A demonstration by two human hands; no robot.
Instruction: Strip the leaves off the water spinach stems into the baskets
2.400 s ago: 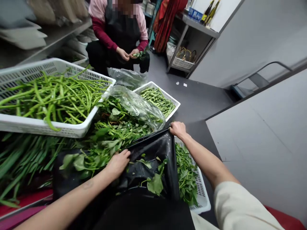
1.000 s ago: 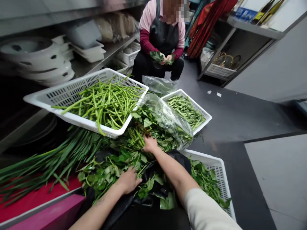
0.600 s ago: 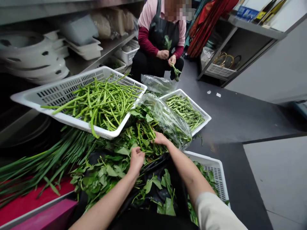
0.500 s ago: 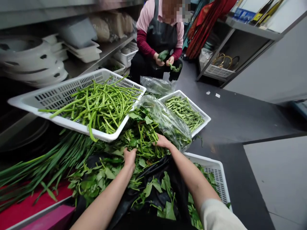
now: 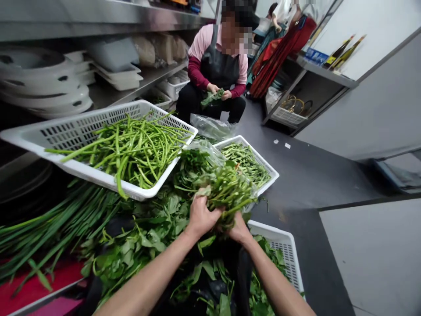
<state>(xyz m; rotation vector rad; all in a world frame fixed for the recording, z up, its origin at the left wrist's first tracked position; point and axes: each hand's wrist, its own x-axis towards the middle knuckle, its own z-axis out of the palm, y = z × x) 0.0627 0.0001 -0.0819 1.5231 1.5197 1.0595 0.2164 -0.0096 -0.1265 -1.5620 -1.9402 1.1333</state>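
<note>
A thick bunch of leafy greens [image 5: 232,186], stems and leaves mixed, is lifted between my hands. My left hand [image 5: 203,217] is closed around its near left side, the thumb across the stems. Against its lower right side my right hand [image 5: 239,229] is closed too, fingers partly hidden by the stems. More loose leafy greens [image 5: 148,239] lie below and to the left, over dark material on my lap. Just ahead, a white plastic basket [image 5: 151,193] holds long peeled-looking green stems [image 5: 141,147].
A smaller white basket [image 5: 273,176] of short green pieces stands ahead right, beside clear plastic bags [image 5: 212,127]. Another white basket [image 5: 294,245] with leaves is near my right arm. Long green stalks [image 5: 66,228] spread left. A co-worker [image 5: 215,57] sits opposite, holding a leaf. Shelves line the left.
My hands have come closer together and gathered the greens into a bunch, raised off the pile. The left hand moved right and forward. The co-worker's hands are now closer together.
</note>
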